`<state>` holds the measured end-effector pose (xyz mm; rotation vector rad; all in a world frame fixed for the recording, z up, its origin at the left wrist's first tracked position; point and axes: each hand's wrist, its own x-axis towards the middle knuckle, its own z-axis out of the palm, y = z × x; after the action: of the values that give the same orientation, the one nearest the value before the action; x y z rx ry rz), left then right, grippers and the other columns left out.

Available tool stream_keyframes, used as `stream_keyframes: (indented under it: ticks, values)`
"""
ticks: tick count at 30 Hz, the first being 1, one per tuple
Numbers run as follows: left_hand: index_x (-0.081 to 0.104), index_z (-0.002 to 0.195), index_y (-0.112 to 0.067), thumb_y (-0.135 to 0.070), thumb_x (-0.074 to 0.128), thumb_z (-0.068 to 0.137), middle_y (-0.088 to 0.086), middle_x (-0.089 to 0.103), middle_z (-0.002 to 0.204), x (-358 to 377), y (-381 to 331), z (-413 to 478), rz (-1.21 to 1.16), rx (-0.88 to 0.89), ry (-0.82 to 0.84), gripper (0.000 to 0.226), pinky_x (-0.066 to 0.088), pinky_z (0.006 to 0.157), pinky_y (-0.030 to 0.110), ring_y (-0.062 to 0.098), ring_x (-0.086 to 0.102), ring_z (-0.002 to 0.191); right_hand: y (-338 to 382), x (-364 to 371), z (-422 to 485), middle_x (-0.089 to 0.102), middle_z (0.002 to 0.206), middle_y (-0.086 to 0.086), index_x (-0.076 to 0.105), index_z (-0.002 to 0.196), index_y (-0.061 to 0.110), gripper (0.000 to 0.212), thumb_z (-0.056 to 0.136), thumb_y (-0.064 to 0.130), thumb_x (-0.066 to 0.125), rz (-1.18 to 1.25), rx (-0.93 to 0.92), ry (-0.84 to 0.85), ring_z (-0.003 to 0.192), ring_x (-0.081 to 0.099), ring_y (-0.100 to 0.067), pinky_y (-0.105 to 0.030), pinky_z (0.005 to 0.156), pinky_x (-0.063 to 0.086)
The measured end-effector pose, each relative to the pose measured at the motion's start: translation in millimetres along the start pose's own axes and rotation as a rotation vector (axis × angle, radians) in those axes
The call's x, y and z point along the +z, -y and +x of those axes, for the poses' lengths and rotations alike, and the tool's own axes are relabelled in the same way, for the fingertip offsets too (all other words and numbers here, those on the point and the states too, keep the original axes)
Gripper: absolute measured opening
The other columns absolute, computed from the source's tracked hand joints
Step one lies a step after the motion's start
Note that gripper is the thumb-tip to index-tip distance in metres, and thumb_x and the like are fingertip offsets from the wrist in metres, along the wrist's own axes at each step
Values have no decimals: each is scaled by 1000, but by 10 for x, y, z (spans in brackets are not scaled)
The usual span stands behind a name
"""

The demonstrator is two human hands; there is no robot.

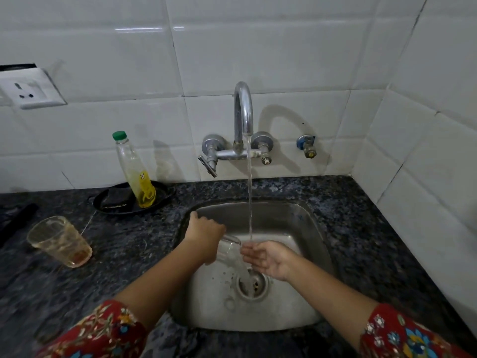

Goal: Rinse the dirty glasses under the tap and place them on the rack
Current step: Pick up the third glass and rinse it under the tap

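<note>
Glass mid-rinse under tap, left hand fingers grasping it; right hand fingers released. Second dirty glass stands on table; rack unseen.

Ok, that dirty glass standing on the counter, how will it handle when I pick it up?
The glass looks clear and thin-walled, so probably rigid but breakable against the stone counter. Only brownish residue sits at its bottom, so likely light. Its base looks narrower than its rim, so a push may tip it.
</note>
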<state>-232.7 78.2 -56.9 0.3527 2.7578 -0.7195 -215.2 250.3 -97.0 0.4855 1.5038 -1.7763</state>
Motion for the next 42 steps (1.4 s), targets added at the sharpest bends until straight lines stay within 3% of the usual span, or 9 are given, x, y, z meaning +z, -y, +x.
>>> stream_keyframes:
  ticks: [4, 9, 15, 18, 22, 28, 35, 39, 42]
  values:
    - [49, 125, -24, -33, 78, 71, 2, 59, 123, -39, 72, 14, -225, -11, -3, 62, 38, 95, 41, 25, 56, 116, -32, 143, -34, 71, 98, -7, 66, 107, 4, 32, 102, 15, 36, -142, -282, -126, 88, 64, -17, -33, 100, 43]
    - [59, 110, -19, -10, 82, 59, 3, 66, 99, 57, 72, 201, -1293, 16, 2, 57, 60, 67, 34, 21, 67, 88, 78, -8, -27, 62, 92, 0, 60, 90, 17, 34, 99, 30, 31, -1032, -1093, -372, 89, 53, -12, -30, 80, 44]
    - [68, 87, -16, -3, 77, 50, 3, 69, 81, 46, -101, 421, -1766, 236, 14, 40, 51, 70, 35, 19, 63, 76, 512, -212, 19, 60, 79, -10, 52, 79, 9, 35, 98, 30, 30, -1323, -1258, -307, 83, 58, -25, -40, 98, 44]
    - [64, 100, -21, -12, 80, 65, -5, 71, 89, 1, -301, 432, -1738, -8, -223, 40, 53, 76, 30, 16, 67, 85, 587, -35, 6, 67, 84, -14, 58, 85, 8, 44, 97, 37, 28, -1293, -1182, -501, 84, 63, -33, -45, 78, 51]
    - [51, 114, -30, -47, 64, 70, -7, 69, 92, -58, -339, 313, -1150, -276, -440, 49, 45, 69, 30, 17, 66, 85, 682, 245, 53, 72, 94, -11, 61, 99, 12, 38, 101, 35, 31, -1121, -924, -593, 87, 66, -32, -42, 78, 52]
    - [65, 86, -6, 2, 73, 60, 6, 69, 80, -130, 5, 291, -1849, 607, -55, 29, 54, 69, 28, 18, 67, 74, 593, 38, -114, 62, 68, -3, 55, 76, 11, 37, 98, 33, 34, -1035, -1285, -254, 62, 54, -13, -27, 63, 44]
    - [55, 98, -25, -40, 72, 62, -8, 69, 89, -140, -264, 285, -1275, -101, -492, 43, 51, 74, 32, 11, 65, 81, 678, 153, 7, 69, 86, -13, 60, 89, 8, 38, 100, 33, 33, -1150, -1083, -439, 80, 64, -30, -42, 74, 49]
    - [61, 101, -6, -8, 77, 62, 4, 70, 93, -224, 67, 340, -1709, 423, -137, 42, 54, 84, 32, 16, 67, 87, 682, 72, -52, 63, 68, 7, 57, 73, 21, 34, 101, 27, 38, -889, -1183, -303, 64, 61, -6, -25, 65, 50]
    - [67, 96, -8, -7, 74, 69, 3, 71, 86, -240, 142, 339, -1765, 477, 25, 28, 52, 80, 28, 17, 67, 83, 657, 42, -76, 54, 64, 15, 48, 69, 31, 32, 100, 28, 41, -851, -1246, -313, 61, 55, 1, -15, 60, 43]
